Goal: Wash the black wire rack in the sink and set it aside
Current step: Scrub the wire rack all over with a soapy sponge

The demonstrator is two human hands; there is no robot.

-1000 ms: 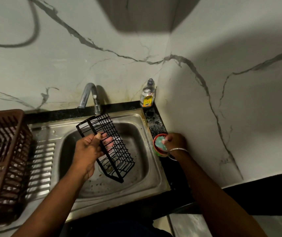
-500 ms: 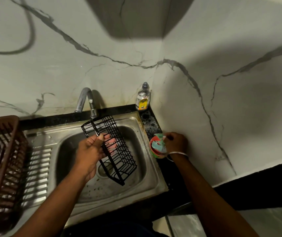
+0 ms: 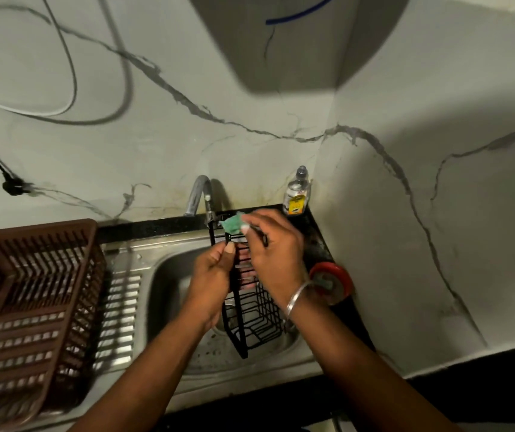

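Note:
The black wire rack (image 3: 254, 319) is held upright over the steel sink (image 3: 172, 275), its top end near the tap (image 3: 201, 194). My left hand (image 3: 214, 275) grips the rack's left edge about halfway up. My right hand (image 3: 273, 254) holds a green scrub pad (image 3: 232, 224) against the rack's upper part and covers much of the wires there. The rack's lower end hangs above the drain.
A brown plastic dish basket (image 3: 31, 307) stands on the drainboard at the left. A red round soap tub (image 3: 332, 280) sits on the black counter right of the sink. A dish soap bottle (image 3: 296, 196) stands in the back corner. Cables hang on the wall.
My right hand left the red tub with the green pad and came over onto the rack. The rack was turned more upright and lifted toward the tap.

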